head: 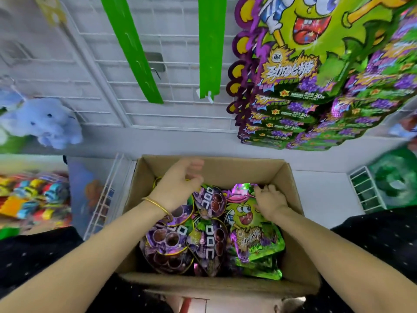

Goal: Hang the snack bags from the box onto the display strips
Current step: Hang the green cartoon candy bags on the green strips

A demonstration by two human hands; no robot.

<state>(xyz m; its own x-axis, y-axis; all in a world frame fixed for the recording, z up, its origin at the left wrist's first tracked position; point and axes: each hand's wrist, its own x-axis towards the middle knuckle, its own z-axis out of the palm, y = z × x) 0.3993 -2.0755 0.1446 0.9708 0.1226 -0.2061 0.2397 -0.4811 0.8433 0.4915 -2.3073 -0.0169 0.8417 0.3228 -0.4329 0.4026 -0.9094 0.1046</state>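
Box [225, 168]: cardboard, open, below the wire grid [180, 109].
Contents: purple bags [209, 202] heaped on its left side; green bag [255, 236] on top of more green ones on the right.
Left grip [178, 184]: over the box's far left corner, fingers loosely curled, holding nothing that shows (gold bracelet [158, 204] on the wrist).
Right grip [268, 197]: fingers curled onto the green bag's top edge, palm down.
Strips [133, 53]: two, green, hanging on the grid.
Hung bags [316, 64]: green, stacked, right of the strips.
Plush toy [47, 123]: blue, far left.
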